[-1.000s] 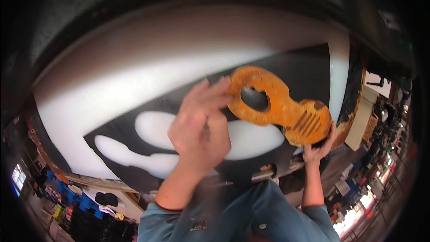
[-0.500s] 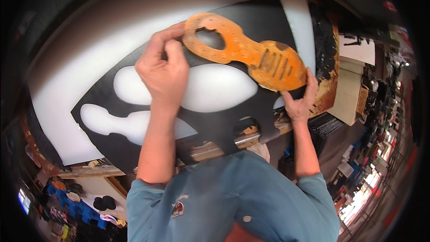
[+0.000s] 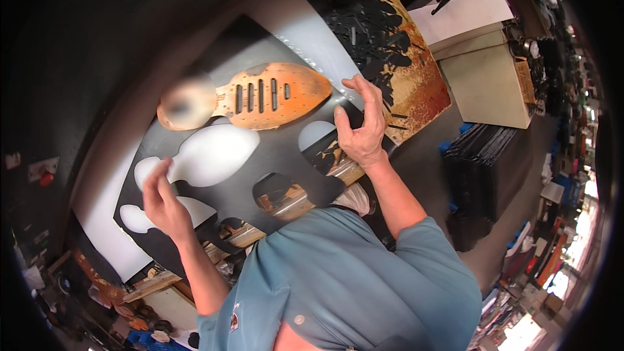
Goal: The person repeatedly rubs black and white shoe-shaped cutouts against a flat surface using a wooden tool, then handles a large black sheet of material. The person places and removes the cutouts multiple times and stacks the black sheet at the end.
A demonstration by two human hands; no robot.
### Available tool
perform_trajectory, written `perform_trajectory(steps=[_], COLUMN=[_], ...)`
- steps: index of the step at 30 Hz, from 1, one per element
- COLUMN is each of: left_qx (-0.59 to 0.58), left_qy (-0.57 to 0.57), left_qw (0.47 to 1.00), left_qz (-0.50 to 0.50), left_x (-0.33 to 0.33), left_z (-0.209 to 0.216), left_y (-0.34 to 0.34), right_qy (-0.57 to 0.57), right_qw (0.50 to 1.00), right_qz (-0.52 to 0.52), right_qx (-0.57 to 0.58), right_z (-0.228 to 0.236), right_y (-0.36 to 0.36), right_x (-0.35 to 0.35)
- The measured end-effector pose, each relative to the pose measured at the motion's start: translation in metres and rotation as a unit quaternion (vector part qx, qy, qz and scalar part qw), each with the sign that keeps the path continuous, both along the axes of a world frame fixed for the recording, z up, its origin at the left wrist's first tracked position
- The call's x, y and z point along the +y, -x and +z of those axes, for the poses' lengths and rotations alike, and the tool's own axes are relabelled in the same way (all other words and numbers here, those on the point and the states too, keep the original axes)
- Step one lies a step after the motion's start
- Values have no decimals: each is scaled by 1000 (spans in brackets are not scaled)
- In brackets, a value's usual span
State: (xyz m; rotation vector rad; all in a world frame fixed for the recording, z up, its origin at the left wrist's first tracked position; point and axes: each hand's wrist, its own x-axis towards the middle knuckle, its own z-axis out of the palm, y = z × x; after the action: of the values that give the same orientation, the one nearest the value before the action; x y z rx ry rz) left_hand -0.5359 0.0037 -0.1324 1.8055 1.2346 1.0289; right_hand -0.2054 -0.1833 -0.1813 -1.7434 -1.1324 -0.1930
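An orange sole-shaped cutting die (image 3: 296, 94), with several slots in its wide part, lies on a black sheet (image 3: 240, 45). A blurred pale round shape covers part of the die's left end; I cannot make out what it is. My right hand (image 3: 364, 123) is open just beyond the die's right tip, thumb and fingers apart, holding nothing. Over the sheet's lower left, by the sole-shaped cutouts, my left hand (image 3: 166, 205) is raised with fingers stretched, slightly blurred and empty. Through the cutouts shows a white board (image 3: 110, 234) under the sheet.
Black scraps (image 3: 361, 39) pile up on a worn brown ledge (image 3: 422, 84) to the right. Beyond stands a beige cabinet (image 3: 484, 81), with a stack of black sheets (image 3: 484, 156) below it. A dark machine panel with a red button (image 3: 46, 179) is at the left.
Both hands held the die up at its ends half a second ago; now it lies on the black sheet, released. My left hand has moved down and left. The view has turned.
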Motion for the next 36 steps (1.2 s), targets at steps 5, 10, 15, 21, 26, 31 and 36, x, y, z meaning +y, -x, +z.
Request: perform_trajectory(steps=[5,10,15,21,26,31,36], left_qx=[22,138,137,143,144,96,115], left_qy=[91,-132,-191,-188,-202,-218,-227], left_qw=[993,971,967,971,969,971,967], left_qz=[-69,-144,-99,-44,-8,19,33], left_x=[-117,-150,-146,-147,-145,-143,-142], left_z=[-8,-43,-53,-55,-60,-53,-50], left_y=[15,-8,-13,-9,-5,-13,-23], right_qy=[-22,-52,-74,-190,-205,-141,-105], right_qw=[997,997,991,969,948,964,978], right_qz=[-31,-22,4,153,227,218,176], right_qx=[61,52,112,29,-94,-49,44], right_z=[-15,-13,13,85,130,102,72], right_y=[0,1,0,8,28,42,54], right_x=[3,9,9,43,96,44,-23])
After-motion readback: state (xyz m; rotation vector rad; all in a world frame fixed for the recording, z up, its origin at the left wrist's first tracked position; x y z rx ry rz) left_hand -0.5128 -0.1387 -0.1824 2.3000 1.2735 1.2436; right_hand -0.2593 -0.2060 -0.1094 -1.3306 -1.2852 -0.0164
